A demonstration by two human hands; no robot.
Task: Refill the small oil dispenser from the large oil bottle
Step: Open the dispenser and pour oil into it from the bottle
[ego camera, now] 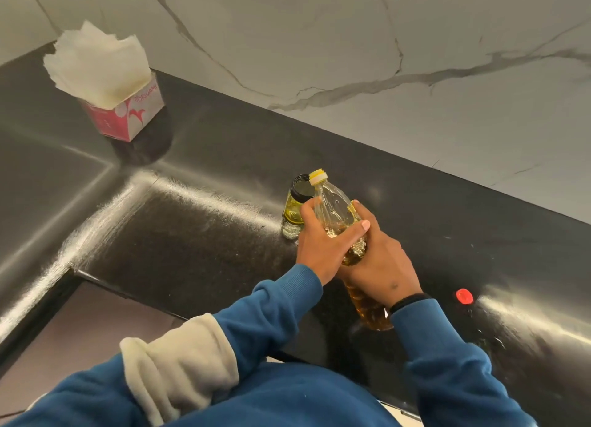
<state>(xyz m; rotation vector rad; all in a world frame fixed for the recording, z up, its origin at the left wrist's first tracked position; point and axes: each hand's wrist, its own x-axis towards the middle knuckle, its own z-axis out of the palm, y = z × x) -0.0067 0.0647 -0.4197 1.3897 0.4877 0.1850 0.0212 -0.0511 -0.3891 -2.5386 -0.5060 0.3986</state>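
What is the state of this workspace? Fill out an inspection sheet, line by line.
Surface: dark glossy counter, streaked with glare.
Job's things: large bottle tilted, its yellow-collared neck over the open mouth of the small dispenser, which stands upright and partly filled; no pouring stream can be made out.
Clutter: tissue box at far left; red cap lying at right.
Hands: left hand and right hand both grip the bottle.
Cables: nothing seen.
Surroundings: marble wall behind; pale cloth over the left sleeve.
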